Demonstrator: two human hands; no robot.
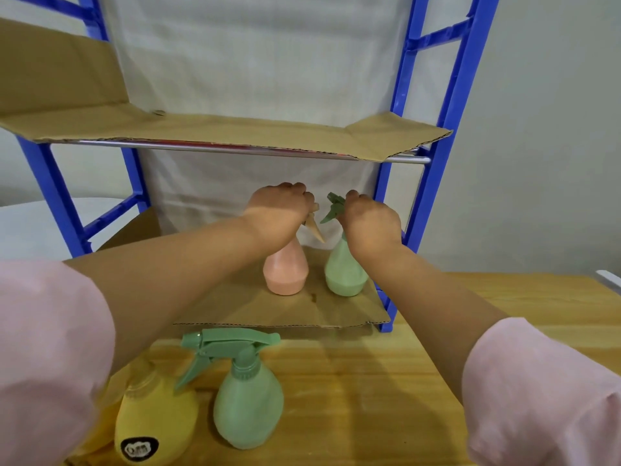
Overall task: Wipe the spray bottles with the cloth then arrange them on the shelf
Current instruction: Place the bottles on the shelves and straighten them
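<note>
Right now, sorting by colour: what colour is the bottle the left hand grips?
Salmon pink; the head view shows the bottle under the left hand.

No legible text. Only marking: a black sticker (139, 449) with white characters, low on the yellow bottle (158, 415), near left on the surface (386, 381). Too small and blurred to read; can't tell whether it's a brand name or logo.

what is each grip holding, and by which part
The left grip holds the pink spray bottle by its trigger head. The right grip holds the green spray bottle beside it, also by the trigger head. Both stand on the lower shelf.
</note>
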